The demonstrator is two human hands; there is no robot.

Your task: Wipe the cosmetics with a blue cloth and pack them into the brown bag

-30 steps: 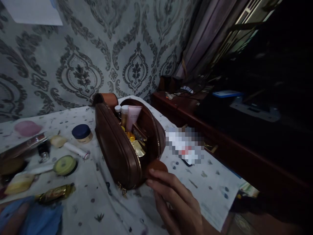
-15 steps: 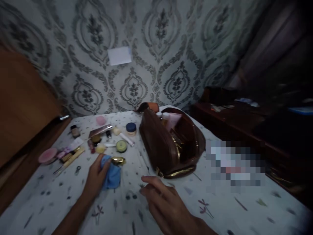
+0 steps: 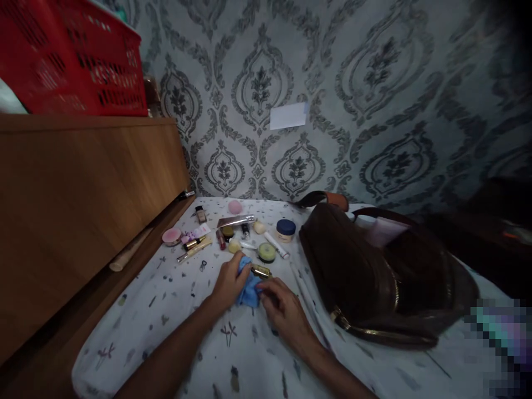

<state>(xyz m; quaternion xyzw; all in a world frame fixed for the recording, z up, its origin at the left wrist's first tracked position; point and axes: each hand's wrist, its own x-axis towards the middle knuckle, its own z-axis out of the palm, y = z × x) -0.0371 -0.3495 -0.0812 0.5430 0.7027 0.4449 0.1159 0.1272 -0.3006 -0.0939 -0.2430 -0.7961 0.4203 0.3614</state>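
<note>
My left hand is closed on a crumpled blue cloth just above the patterned sheet. My right hand comes in from the other side, its curled fingertips pinching the cloth's right edge. A small shiny gold tube shows just beyond the cloth, by my left thumb; whether it is held or lies on the sheet I cannot tell. Behind it are a round green-lidded jar, a white tube and a jar with a dark blue lid.
Several cosmetics lie to the left, among them a pink compact and a foundation bottle. A brown bag with its zip undone stands at the right. A wooden cabinet bears a red basket. The wallpapered wall closes the back.
My view has swung left, bringing the red basket in. My right hand has moved from apart, beside the bag, to the cloth's edge. My left hand keeps the blue cloth.
</note>
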